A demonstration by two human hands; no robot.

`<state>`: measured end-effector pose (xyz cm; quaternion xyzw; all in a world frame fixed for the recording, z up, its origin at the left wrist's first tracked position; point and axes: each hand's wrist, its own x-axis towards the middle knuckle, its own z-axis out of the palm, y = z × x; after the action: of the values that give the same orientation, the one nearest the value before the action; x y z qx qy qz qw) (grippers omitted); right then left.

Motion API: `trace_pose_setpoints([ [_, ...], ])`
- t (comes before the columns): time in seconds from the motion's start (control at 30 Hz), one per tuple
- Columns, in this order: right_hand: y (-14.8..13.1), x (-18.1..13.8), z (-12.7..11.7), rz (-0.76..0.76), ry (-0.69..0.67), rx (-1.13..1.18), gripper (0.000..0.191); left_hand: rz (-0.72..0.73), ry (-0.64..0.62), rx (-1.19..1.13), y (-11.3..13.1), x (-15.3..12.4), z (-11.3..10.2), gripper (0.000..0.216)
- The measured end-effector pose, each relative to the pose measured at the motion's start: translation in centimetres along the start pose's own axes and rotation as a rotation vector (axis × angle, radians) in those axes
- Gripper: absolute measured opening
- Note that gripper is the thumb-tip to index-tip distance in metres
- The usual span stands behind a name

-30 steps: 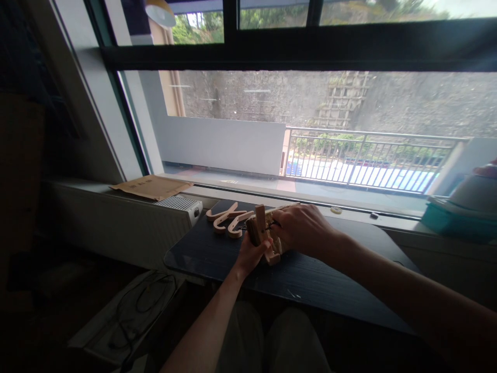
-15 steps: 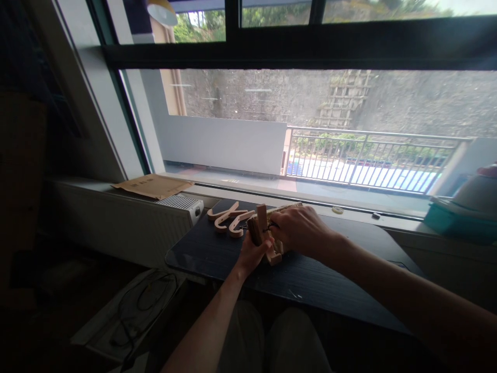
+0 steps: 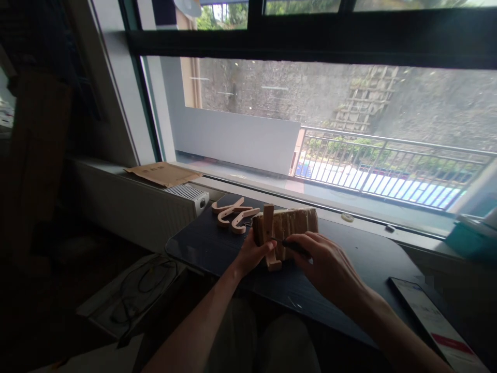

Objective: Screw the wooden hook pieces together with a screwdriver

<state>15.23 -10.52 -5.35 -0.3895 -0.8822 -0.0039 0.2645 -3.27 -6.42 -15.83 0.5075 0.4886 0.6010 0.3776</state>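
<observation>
A wooden rack of light slats [image 3: 291, 228] stands on the dark table [image 3: 217, 248], with a wooden hook piece [image 3: 269, 235] upright at its left end. My left hand [image 3: 250, 254] is closed around the lower part of that hook and the rack's end. My right hand [image 3: 322, 261] grips a thin dark tool [image 3: 289, 244], its tip against the hook piece. Three loose wooden hooks [image 3: 233, 213] lie on the table just left of the rack.
A phone or tablet [image 3: 430, 318] lies at the table's right front. A white radiator [image 3: 190, 194] with flat cardboard [image 3: 163, 173] sits at the left under the window sill. A teal box [image 3: 471, 235] stands at the far right. Cables [image 3: 143, 295] lie on the floor.
My right hand has drawn back from over the rack toward me, uncovering the slats and the dark tool. The camera has swung, shifting the scene and revealing the phone or tablet at right.
</observation>
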Motion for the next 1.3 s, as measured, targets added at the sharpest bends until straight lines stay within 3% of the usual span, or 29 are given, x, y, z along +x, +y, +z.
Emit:
trace_pose_setpoints([
  [0.17, 0.6, -2.0, 3.3, 0.13, 0.164, 0.299, 0.02, -0.021, -0.001, -0.002, 0.1, 0.0, 0.1, 0.041],
  [0.4, 1.1, -3.6, 5.8, 0.149, 0.262, 0.497, 0.023, -0.052, 0.045, 0.005, 0.3, -0.1, 0.2, 0.037],
  [0.9, 0.8, -2.9, 5.7, 0.106, 0.337, 0.507, 0.022, -0.004, 0.01, -0.025, -0.7, 0.3, 0.1, 0.042],
  [1.3, 0.2, -1.3, 4.6, 0.071, 0.264, 0.359, 0.024, 0.021, -0.009, -0.095, -1.2, 0.3, 0.0, 0.047],
])
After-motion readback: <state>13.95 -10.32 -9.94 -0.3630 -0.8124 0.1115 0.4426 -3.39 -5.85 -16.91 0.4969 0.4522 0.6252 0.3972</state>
